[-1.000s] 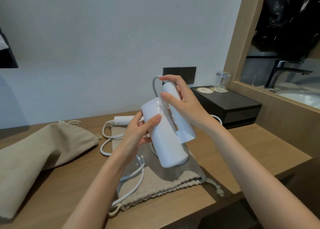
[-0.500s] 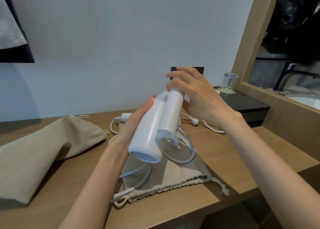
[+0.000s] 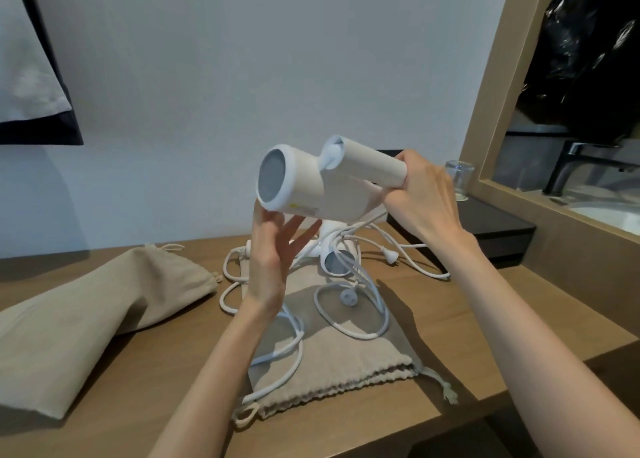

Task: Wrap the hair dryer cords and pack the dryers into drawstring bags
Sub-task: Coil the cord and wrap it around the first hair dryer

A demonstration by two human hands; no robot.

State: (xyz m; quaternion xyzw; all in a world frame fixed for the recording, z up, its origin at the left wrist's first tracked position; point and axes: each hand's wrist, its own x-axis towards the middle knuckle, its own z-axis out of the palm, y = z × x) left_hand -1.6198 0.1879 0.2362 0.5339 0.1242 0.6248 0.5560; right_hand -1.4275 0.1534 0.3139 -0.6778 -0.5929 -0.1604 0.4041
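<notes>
Above the desk [image 3: 138,388], white hair dryer [image 3: 311,187], handle folded against barrel, gripped by right hand [image 3: 419,194]; left hand [image 3: 273,250] straight-fingered underneath.

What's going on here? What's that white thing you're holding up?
A person is holding a white hair dryer up above the table. The right hand grips its folded handle, and the left hand is open under the barrel, fingers touching it. A second dryer lies on a beige drawstring bag among loose cords that are not wrapped yet, and another bag lies to the left.
</notes>
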